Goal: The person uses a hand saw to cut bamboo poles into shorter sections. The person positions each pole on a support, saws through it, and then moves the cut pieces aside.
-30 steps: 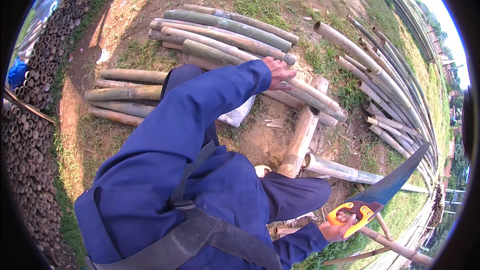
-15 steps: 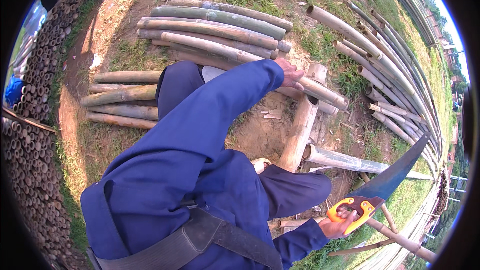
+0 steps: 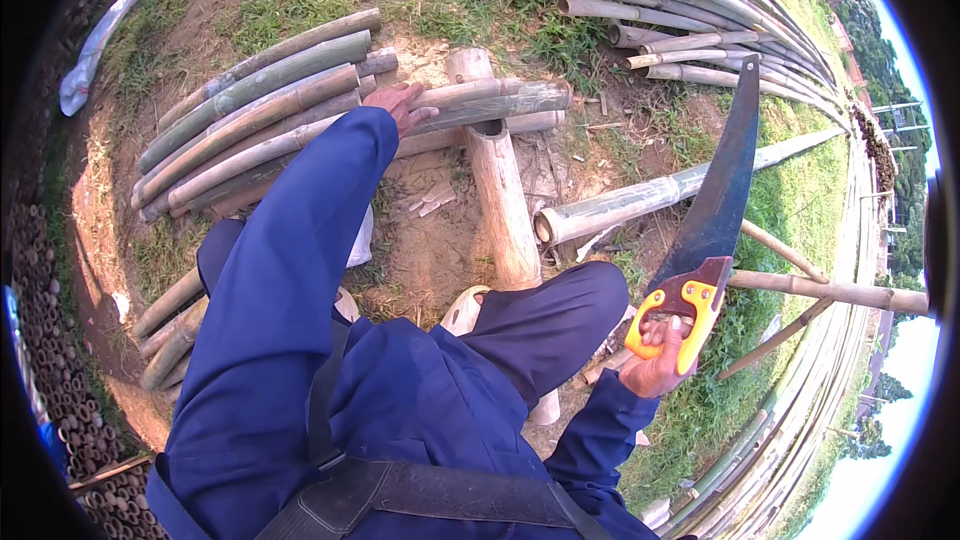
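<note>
A: What's shifted?
B: The view has swung (the ground slid with it): the cut bamboo pile (image 3: 260,120) went from near 12 o'clock to 10, and a pale plastic sheet (image 3: 95,55) appeared near the rim at 10.
A: The left hand (image 3: 398,108)?
B: Past 1 before, 11 now, fingers straighter.
A: The saw (image 3: 708,202)?
B: Its blade swung from between 1 and 2 to between 12 and 1.

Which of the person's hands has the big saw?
The right hand: it grips the yellow handle of the dark-bladed handsaw. The left hand touches tan, round bamboo instead.
</note>
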A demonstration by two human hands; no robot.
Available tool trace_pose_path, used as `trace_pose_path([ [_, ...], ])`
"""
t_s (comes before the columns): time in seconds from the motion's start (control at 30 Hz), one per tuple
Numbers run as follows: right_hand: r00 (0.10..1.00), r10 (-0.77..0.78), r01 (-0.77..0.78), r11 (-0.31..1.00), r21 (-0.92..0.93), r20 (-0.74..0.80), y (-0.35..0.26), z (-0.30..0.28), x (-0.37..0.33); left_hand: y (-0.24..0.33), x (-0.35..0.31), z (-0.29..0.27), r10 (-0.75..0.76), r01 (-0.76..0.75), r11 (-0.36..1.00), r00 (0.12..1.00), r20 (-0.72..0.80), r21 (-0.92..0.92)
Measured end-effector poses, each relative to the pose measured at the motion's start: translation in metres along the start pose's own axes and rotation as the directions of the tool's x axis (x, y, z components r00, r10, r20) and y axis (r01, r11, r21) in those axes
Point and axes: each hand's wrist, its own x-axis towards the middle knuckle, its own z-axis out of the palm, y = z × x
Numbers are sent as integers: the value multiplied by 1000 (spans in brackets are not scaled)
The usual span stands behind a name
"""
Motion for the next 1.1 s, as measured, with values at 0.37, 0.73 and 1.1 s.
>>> trace_pose_path([
  [0.37,998,64,-62,993,-103,16,8,1,2,-3,9,28,64,-51,991,993,-103,122],
  [0.73,993,37,-11,975,-224,113,-1,5,-4,5,25,4,13,-43,990,976,218,136],
  [1.1,975,59,-6,970,-242,213,-4,31,-15,-45,2,1,-1,-25,995,964,266,94],
])
